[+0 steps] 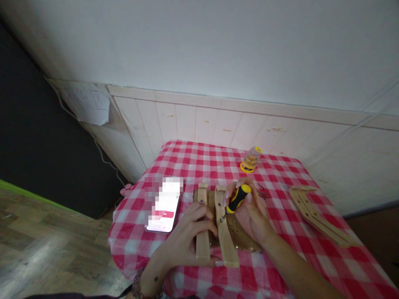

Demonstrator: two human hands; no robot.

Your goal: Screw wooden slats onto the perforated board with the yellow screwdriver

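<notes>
Fingers [254,192] of the right hand [251,214] closed round a yellow-and-black screwdriver [237,198], tip angled down and left onto the right-hand wooden slat [227,243]. Fingers [201,209] of the left hand [187,234] spread flat, gripping nothing, pressing down across the left-hand wooden slat [203,249] and reaching the other one.

Both slats pale and unfinished, side by side, with dark holes near the far ends. Lying on a brown board [241,241], near the front edge of the worktop [193,160].

Just left of the left hand, a phone [164,209] with its screen lit and partly blurred. Just behind the right hand, thin metal pieces [264,193], too small to tell apart. Farther back, a clear bit holder [250,160] with a yellow base, tilted over. Well off to the right, a second set of wooden strips [318,218], joined at an angle.

Red-and-white checked cloth [280,265] over the whole worktop, hanging past the edges. Beyond it, pale wood panelling [218,124] under a plain white wall [218,50]. At left, a crumpled sheet of paper [89,104], a thin cable [99,153] below it and a dark panel [31,137]. Wood-look floor [46,249] underneath.
</notes>
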